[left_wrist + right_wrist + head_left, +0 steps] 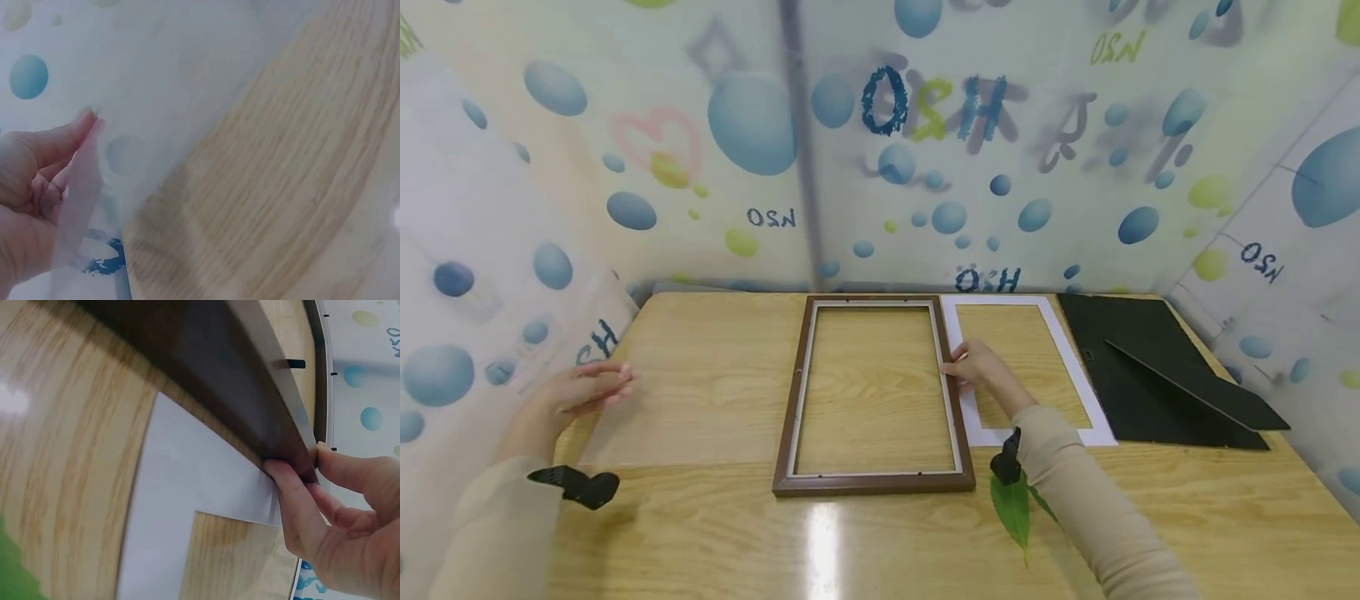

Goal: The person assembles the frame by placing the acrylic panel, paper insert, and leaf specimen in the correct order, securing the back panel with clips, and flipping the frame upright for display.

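Observation:
A brown picture frame (880, 484) with a pale inner edge lies on the wooden table. My right hand (988, 375) grips its right side bar, thumb on one face and fingers on the other, as the right wrist view shows. On the left lies a clear, thin sheet (700, 400), which reaches up to the frame's left side. My left hand (580, 392) pinches this sheet's left edge between thumb and fingers; the left wrist view shows the see-through sheet (181, 75) spreading from the fingertips.
Right of the frame lies a white rectangular mat (1101, 433) with a cut-out. Beyond it is a black backing board (1075, 325) with its stand flap (1217, 392) raised. Green leaves (1011, 508) lie in front of the mat. A patterned curtain (880, 192) encloses the table.

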Demonstrator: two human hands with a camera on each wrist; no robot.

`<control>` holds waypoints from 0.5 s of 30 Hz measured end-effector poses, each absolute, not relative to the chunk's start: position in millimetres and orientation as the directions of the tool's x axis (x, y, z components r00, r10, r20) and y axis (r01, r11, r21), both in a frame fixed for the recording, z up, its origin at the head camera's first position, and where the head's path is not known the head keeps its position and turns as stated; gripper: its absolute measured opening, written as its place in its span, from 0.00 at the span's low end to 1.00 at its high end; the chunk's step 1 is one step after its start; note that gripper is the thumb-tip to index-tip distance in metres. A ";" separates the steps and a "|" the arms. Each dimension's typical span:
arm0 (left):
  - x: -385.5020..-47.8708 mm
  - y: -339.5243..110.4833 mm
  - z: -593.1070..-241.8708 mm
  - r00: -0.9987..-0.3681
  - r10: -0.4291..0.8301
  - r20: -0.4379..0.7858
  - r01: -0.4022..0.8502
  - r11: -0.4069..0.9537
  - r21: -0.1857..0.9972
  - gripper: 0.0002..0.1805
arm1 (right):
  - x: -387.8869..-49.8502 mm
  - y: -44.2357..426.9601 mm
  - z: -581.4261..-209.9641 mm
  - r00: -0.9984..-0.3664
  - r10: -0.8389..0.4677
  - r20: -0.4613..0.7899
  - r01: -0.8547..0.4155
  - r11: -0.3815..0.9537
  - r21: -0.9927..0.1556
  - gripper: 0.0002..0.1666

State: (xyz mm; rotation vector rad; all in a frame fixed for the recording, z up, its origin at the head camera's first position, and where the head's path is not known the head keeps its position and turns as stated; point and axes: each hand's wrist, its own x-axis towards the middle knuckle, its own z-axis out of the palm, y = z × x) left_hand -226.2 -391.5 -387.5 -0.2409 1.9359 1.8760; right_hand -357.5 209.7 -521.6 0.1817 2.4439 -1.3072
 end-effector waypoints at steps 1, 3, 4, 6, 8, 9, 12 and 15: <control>-224.1 -391.8 -386.4 -0.894 0.181 -0.410 -0.414 0.016 0.910 0.11 | -360.2 210.5 -525.1 -0.923 -0.059 -0.379 0.283 0.562 -0.777 0.31; -220.6 -391.9 -384.1 -0.900 0.190 -0.393 -0.409 -0.049 0.911 0.12 | -365.6 212.7 -532.5 -0.919 -0.059 -0.389 0.295 0.552 -0.780 0.31; -219.2 -391.9 -383.0 -0.902 0.184 -0.390 -0.408 -0.065 0.911 0.12 | -369.1 215.0 -537.3 -0.917 -0.065 -0.393 0.299 0.542 -0.786 0.33; -217.1 -392.3 -381.4 -0.903 0.172 -0.394 -0.412 -0.081 0.908 0.12 | -377.5 219.6 -548.7 -0.914 -0.076 -0.399 0.302 0.531 -0.792 0.35; -215.4 -393.3 -380.3 -0.904 0.161 -0.396 -0.412 -0.080 0.908 0.12 | -386.5 224.2 -561.7 -0.910 -0.077 -0.408 0.314 0.515 -0.798 0.38; -214.6 -394.0 -380.0 -0.904 0.159 -0.397 -0.412 -0.076 0.908 0.12 | -386.1 224.1 -561.0 -0.907 -0.080 -0.413 0.318 0.515 -0.796 0.39; -212.0 -395.7 -379.2 -0.907 0.168 -0.387 -0.404 -0.083 0.911 0.13 | -363.9 214.4 -532.3 -0.902 -0.088 -0.422 0.317 0.528 -0.788 0.33; -209.4 -396.1 -378.5 -0.908 0.177 -0.379 -0.401 -0.110 0.909 0.12 | -340.7 203.7 -499.9 -0.905 -0.105 -0.413 0.301 0.529 -0.794 0.29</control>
